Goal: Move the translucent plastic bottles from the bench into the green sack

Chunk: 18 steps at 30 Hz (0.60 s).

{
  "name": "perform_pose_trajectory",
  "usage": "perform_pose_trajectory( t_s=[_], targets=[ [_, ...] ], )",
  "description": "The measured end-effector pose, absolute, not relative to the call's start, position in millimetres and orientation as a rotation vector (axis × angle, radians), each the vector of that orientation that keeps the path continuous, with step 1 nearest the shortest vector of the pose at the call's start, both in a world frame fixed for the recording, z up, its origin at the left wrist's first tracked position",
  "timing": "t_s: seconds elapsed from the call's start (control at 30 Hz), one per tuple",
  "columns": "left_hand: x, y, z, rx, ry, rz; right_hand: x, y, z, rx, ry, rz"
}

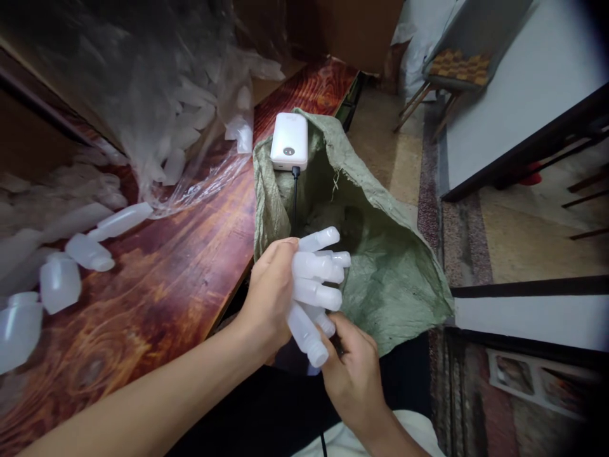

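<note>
Clamped in the left hand (269,292), a fistful of small plastic bottles (316,266) fans out, their narrow threaded necks pointing away from the palm; thumb and fingers are pressed tight around the milky, translucent bodies. Just below that grip, the right hand (354,374) curls its fingertips against the lowest bottle (307,336), which tilts downward; whether it pinches or merely touches cannot be told. Directly behind and under the bundle gapes a green woven sack (399,279), coarse and crumpled, its mouth folded open. On the sack's far rim, beyond the grip, lies a smooth white power bank (288,141) with rounded corners, a thin black cable (295,197) dropping from it towards the hands. Left of the grip stretches a glossy reddish wooden table (190,266) with swirling grain, where loose bottles (90,252) of the same frosted plastic lie on their sides. Farther off on that side slumps a crinkled clear plastic bag (157,95) with more inside.
</note>
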State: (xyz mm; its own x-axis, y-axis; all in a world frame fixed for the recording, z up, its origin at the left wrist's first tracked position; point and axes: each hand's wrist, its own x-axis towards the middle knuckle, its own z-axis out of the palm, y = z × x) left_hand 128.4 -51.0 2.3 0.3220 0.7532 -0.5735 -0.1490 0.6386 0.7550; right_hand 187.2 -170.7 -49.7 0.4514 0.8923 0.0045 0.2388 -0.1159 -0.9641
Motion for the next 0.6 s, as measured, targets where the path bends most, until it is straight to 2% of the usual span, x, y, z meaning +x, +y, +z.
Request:
perform_pose_trajectory(
  t_s=[0.17, 0.27, 0.37, 0.47, 0.6],
  targets=[
    [127.2, -50.7, 0.0, 0.653, 1.087, 0.742, 179.6, -184.4, -60.3, -1.275, -0.314, 1.328],
    [126.0, -48.6, -1.2, 0.716, 1.100, 0.765, 179.8, -197.4, -65.6, -1.161, 0.061, 1.498],
    [125.2, -47.1, -2.1, 0.749, 1.110, 0.773, 188.7, -210.3, -61.2, -1.251, 0.038, 1.538],
    [125.1, -47.1, -2.5, 0.758, 1.111, 0.760, 201.5, -217.6, -49.4, -1.559, -0.390, 1.281],
    [125.8, -47.5, -3.3, 0.786, 1.139, 0.779, 207.8, -214.1, -36.7, -1.784, -1.006, 0.552]
  ],
)
